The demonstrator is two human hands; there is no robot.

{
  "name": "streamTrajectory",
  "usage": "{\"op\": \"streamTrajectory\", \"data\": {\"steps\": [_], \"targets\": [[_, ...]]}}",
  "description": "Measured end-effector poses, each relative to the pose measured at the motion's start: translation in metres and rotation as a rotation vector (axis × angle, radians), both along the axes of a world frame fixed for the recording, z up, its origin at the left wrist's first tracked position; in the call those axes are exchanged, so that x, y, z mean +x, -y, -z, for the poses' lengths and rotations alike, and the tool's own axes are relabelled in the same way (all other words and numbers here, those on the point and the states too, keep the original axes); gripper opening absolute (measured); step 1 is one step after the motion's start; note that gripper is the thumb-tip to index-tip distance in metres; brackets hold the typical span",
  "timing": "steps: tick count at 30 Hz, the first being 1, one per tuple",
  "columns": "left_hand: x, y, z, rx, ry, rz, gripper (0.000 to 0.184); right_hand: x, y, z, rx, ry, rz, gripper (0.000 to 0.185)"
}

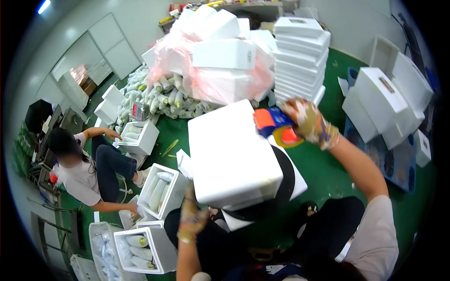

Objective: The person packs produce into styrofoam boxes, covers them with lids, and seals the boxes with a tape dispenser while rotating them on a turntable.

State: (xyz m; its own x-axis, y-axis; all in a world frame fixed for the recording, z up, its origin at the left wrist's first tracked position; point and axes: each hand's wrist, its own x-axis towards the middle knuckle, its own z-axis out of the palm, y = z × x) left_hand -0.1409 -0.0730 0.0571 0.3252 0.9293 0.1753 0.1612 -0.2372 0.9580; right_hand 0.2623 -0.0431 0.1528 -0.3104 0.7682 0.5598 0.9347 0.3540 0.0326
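Right hand (pixel 304 122), gloved: closed around a blue-and-orange tape dispenser (pixel 276 122), held just beside the right side of the closed foam box (pixel 232 152). Left hand (pixel 193 219), also gloved: fingers extended and thumb apart, at the box's near left side; firm contact cannot be confirmed. The box, between the two hands, sits on a black round base (pixel 283 171) over a white slab (pixel 300 183). Its top is covered; no distinct strip of tape can be made out across the upper face. A faint sheen near the edge closest to the wearer may be tape, unconfirmed. Judged state: covering done, sealing not evident; contents and underside not visible. Outward, left of the left hand: an upper open box (pixel 176 199) and a lower open box (pixel 165 250), both holding net-wrapped produce and both uncovered. Farther left, a seated co-worker (pixel 77 171) reaches toward a third open, part-filled box (pixel 149 139). Beyond the hands lie a heap of wrapped produce (pixel 180 97) and a stack of white foam pieces (pixel 300 63); well right of the right hand, more foam boxes (pixel 379 100).
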Motion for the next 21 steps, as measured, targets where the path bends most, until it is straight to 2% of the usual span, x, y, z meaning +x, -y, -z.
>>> {"op": "streamTrajectory", "data": {"steps": [1, 3, 5, 6, 7, 8, 9, 10, 11, 12, 13, 14, 15, 16, 17, 18, 19, 20, 21], "targets": [[0.016, 0.012, 0.012, -0.146, 0.173, -0.006, 0.093, 0.008, -0.005, 0.019, 0.061, -0.069, -0.048, 0.059], [0.053, 0.009, 0.017, -0.112, 0.230, -0.218, 0.065, 0.020, -0.013, 0.060, 0.031, -0.135, -0.042, 0.056], [0.063, 0.000, 0.027, 0.232, 0.078, -0.349, 0.037, 0.016, -0.016, 0.094, 0.068, -0.324, -0.082, 0.056], [0.059, -0.010, 0.034, 0.536, -0.071, -0.361, 0.025, 0.008, -0.014, 0.110, 0.087, -0.474, -0.102, 0.056], [0.052, -0.017, 0.038, 0.590, -0.262, -0.367, 0.021, 0.014, -0.019, 0.117, 0.093, -0.463, -0.086, 0.056], [0.050, -0.023, 0.024, 0.746, -0.303, -0.374, 0.022, 0.009, -0.020, 0.112, 0.166, -0.432, -0.059, 0.056], [0.048, -0.029, 0.009, 0.904, -0.345, -0.391, 0.024, 0.001, -0.016, 0.095, 0.122, -0.488, -0.041, 0.055], [0.037, -0.043, 0.023, 0.733, -0.290, -0.495, 0.027, 0.002, -0.018, 0.088, 0.122, -0.512, -0.034, 0.056], [0.046, -0.052, -0.024, 0.717, -0.331, -0.421, 0.031, 0.001, -0.020, 0.078, 0.022, -0.543, 0.040, 0.055], [0.052, -0.061, -0.056, 0.479, -0.427, -0.428, 0.029, 0.004, -0.027, 0.078, 0.050, -0.527, 0.073, 0.053], [0.052, -0.085, -0.072, 0.409, -0.396, -0.338, 0.025, 0.004, -0.029, 0.071, -0.116, -0.552, 0.111, 0.051], [0.042, -0.112, -0.080, 1.096, -0.601, -0.115, 0.024, 0.007, -0.036, 0.060, -0.267, -0.571, 0.144, 0.050], [0.043, -0.136, -0.075, 0.909, -0.952, -0.214, 0.034, 0.014, -0.049, 0.070, -0.408, -0.510, 0.202, 0.052], [0.053, -0.151, -0.062, 0.685, -0.947, -0.239, 0.041, 0.021, -0.064, 0.097, -0.551, -0.451, 0.258, 0.053], [0.063, -0.166, -0.050, 0.468, -0.945, -0.281, 0.049, 0.032, -0.082, 0.142, -0.581, -0.501, 0.123, 0.061], [0.067, -0.184, -0.020, 0.495, -1.038, -0.291, 0.054, 0.029, -0.087, 0.173, -0.684, -0.486, 0.218, 0.066], [0.071, -0.168, -0.013, 0.344, -0.988, -0.289, 0.058, 0.016, -0.090, 0.185, -0.774, -0.349, 0.252, 0.069], [0.073, -0.147, -0.005, 0.201, -0.934, -0.288, 0.067, 0.009, -0.091, 0.209, -0.739, -0.465, 0.260, 0.070], [0.071, -0.137, -0.006, 0.450, -0.946, -0.260, 0.070, 0.008, -0.088, 0.202, -0.770, -0.605, 0.234, 0.069]]}}
